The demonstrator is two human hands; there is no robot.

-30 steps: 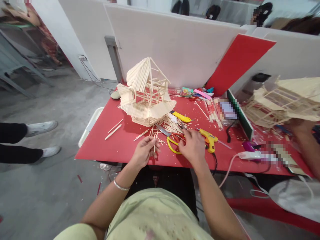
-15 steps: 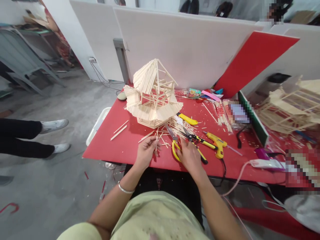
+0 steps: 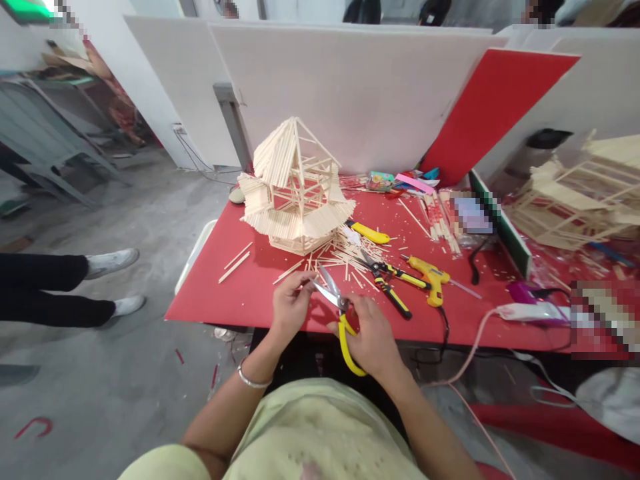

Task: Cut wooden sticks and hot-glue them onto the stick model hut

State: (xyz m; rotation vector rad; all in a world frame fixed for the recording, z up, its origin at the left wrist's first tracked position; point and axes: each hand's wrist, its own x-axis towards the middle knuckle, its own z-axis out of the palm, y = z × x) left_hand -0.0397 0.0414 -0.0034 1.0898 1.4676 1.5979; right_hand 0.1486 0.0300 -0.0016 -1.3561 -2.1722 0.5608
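Observation:
My right hand [image 3: 373, 333] grips yellow-handled scissors [image 3: 346, 333] in front of me. Their blades are parted and point left, the tips close to my left fingertips. With fingers pinched together, my left hand [image 3: 291, 303] holds a thin wooden stick, mostly hidden by the fingers and blades. Just beyond both hands stands a pavilion-like model [image 3: 295, 193] built of pale sticks; one side of its pointed roof is covered, another shows bare framing. Loose cut sticks [image 3: 345, 257] lie heaped at the model's right foot.
On the red table [image 3: 200, 303] lie black-and-yellow pliers-like cutters [image 3: 395, 297], a yellow glue gun [image 3: 431, 277] with a cord, and a yellow utility knife [image 3: 370, 232]. Packs of sticks [image 3: 445, 220] lie at the back right. A second stick model [image 3: 565, 200] stands beyond a green divider [image 3: 510, 233]. Someone's legs [image 3: 55, 287] show at left.
My right hand has lifted the scissors off the table and brought their open blades left to my left fingertips. My left hand stays pinched in nearly the same place. The view has shifted slightly.

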